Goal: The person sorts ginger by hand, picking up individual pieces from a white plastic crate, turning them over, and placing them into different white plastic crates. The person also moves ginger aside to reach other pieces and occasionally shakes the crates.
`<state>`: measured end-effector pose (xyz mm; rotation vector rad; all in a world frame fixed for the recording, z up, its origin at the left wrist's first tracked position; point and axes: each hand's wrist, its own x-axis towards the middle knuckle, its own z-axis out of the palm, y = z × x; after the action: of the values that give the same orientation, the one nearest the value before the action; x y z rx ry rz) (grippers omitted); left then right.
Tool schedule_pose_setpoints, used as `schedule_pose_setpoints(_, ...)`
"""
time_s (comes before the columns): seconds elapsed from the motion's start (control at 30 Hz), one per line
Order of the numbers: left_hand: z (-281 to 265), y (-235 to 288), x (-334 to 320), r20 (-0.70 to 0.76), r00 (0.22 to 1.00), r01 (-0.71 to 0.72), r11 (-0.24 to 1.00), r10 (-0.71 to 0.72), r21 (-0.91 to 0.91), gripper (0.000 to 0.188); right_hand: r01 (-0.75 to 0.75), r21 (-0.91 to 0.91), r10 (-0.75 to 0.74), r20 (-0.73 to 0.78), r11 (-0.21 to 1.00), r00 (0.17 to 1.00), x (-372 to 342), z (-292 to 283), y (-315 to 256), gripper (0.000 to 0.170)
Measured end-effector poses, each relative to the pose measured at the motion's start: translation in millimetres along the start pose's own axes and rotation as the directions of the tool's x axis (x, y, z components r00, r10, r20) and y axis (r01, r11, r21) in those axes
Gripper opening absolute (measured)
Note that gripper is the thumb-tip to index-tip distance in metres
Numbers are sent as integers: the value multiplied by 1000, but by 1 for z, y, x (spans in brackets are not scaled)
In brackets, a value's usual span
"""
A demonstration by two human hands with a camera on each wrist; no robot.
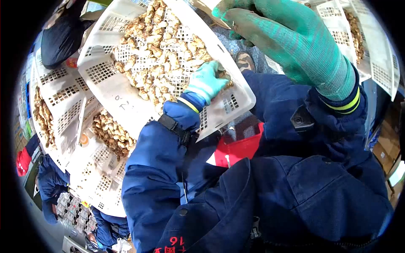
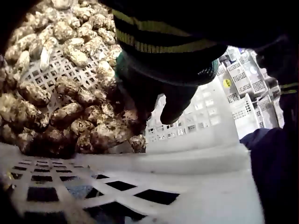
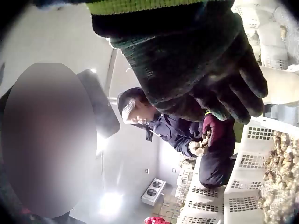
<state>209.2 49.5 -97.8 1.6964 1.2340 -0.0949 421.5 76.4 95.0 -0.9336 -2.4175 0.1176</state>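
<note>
Lumpy, elongated brown-and-white pieces [image 1: 158, 46] are spread over the perforated floor of a white plastic crate [image 1: 242, 90]. My left hand [image 1: 206, 80], in a light green knit glove, reaches down into the near corner of this crate. In the left wrist view the gloved left hand [image 2: 156, 93] has its thumb apart from the fingers, beside a heap of lumpy pieces [image 2: 70, 107]; the fingertips are partly hidden among them. My right hand [image 1: 295, 44], in a soiled green glove, is raised to the right of the crate. Its fingers [image 3: 247, 88] extend loosely, holding nothing.
More white crates with similar pieces [image 1: 112, 130] stand left of the main crate, and another crate [image 1: 382, 63] is at the far right. A person [image 3: 177, 130] in dark clothes handles something beside crates. A red cloth or garment [image 1: 240, 145] shows below the crate's near corner.
</note>
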Motion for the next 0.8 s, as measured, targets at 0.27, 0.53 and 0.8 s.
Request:
schedule_pose_setpoints(0.27, 16, -1, 7, -31, 990, -76, 691, 140, 719, 26, -6, -7, 6, 3, 1000, 1000, 1, 3, 0, 16)
schedule_pose_setpoints(0.53, -21, -11, -6, -54, 997, 73, 961, -61, 266, 20, 11, -11, -11, 2, 1000, 1000, 6, 5, -3, 15)
schedule_pose_setpoints(0.8, -54, -34, -45, -359, 845, -285, 901, 397, 327, 31, 39, -9, -39, 13, 999, 999, 13, 10, -8, 14)
